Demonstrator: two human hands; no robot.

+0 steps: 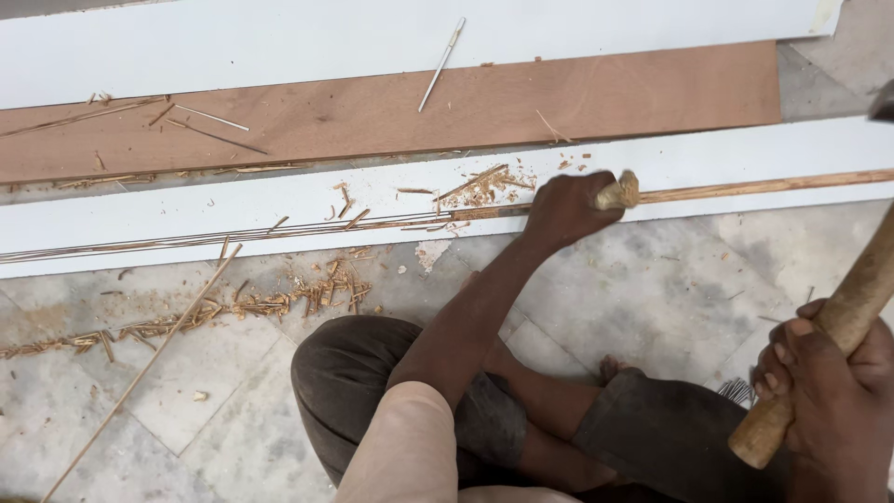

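Observation:
My left hand (565,209) is closed around the frayed wooden handle of a chisel (616,192), held low against a white board (279,200) on the floor. The blade lies along a thin wooden edge strip (764,185) that runs across the board's front. My right hand (827,384) grips the wooden handle of a hammer (838,321), raised at the right; its dark head (883,101) just shows at the frame's right edge. I sit cross-legged on the floor in dark trousers (354,373).
A brown plywood board (391,116) and another white panel (279,37) lie behind. A slim metal tool (441,63) rests on them. Wood splinters (233,307) and a long thin sliver (140,373) litter the grey tiled floor (652,289).

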